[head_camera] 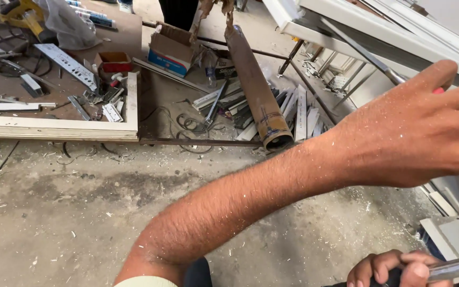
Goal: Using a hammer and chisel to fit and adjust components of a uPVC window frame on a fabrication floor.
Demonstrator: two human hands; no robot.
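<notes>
- Metal rod [455,268], shiny, at near right edge; right hand [394,270] wraps its fingers round the rod's dark grip end.
- Left hand [415,133] reaches across to the right, closed on a tool with a red tip [439,91] showing; most of it is hidden.
- White frame [378,32] lies beyond the left hand.
- Cardboard tube [256,90] on the floor [81,212], centre far.
- Counter [6,79] at far left carries brackets and scraps.
</notes>
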